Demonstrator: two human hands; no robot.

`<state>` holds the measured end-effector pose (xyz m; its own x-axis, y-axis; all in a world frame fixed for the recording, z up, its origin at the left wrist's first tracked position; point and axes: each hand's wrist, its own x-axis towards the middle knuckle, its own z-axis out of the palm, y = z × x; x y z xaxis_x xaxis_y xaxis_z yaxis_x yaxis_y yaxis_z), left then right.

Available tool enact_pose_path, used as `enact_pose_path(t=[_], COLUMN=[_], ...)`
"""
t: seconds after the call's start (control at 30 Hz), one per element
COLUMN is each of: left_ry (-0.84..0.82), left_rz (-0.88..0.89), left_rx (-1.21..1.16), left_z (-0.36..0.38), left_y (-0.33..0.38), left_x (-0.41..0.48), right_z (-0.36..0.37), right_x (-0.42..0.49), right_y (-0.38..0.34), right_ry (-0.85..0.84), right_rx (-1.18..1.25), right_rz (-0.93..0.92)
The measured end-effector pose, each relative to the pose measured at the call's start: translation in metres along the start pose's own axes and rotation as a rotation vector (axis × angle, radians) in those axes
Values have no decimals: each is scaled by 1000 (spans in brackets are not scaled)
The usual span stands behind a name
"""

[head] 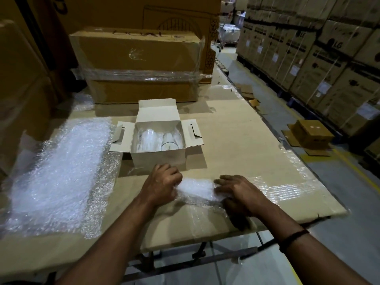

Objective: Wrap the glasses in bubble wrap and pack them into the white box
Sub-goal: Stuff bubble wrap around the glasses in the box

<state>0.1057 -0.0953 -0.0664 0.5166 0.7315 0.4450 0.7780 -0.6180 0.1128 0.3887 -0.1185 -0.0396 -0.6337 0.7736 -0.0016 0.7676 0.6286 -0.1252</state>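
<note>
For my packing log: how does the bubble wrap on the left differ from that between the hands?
The sheet lies flat, untouched; the bundle is rolled, gripped by the left hand, touched by the right hand. The sheet is much larger than the bundle. Both rest on cardboard.

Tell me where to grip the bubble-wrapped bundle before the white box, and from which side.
Probably around its middle, from above: the bundle lies on its side, long axis left to right, and the left hand and right hand cover its ends.
</note>
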Motion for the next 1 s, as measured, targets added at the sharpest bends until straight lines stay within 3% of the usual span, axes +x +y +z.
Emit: enact_pose_path(t=[0.13, 0.2, 0.27, 0.37, 0.53, 0.63, 0.77, 0.9, 1.0], left_ry=[-131, -155, -120, -50, -447, -408, -313, -419, -337], left_rz=[-31, -67, -123, -147, -128, -120, -111, -163, -191], left_rx=[-130, -176, -173, -137, -99, -116, -142, -126, -111], left_z=[-2, -4, -6, -8, 7, 7, -1, 1, -2], left_y=[-12, -15, -13, 2, 16, 9, -1, -1, -1], left_x=[-22, -27, -27, -17, -14, -23, -26, -26, -25], right_z=[-3, -3, 0, 16, 35, 26, 12, 2, -2], right_x=[-7, -5, 2, 10, 8, 7, -3, 3, 14], right_y=[-14, -18, -27, -43, -46, -46, -43, -47, -48], right_ry=[-172, -143, -99, -219, -269, -246, -10, -199, -191], right_rx=[10, 62, 84, 58, 26, 63, 43, -4, 66], right_rz=[84, 158, 233, 287, 306, 352, 383, 453, 495])
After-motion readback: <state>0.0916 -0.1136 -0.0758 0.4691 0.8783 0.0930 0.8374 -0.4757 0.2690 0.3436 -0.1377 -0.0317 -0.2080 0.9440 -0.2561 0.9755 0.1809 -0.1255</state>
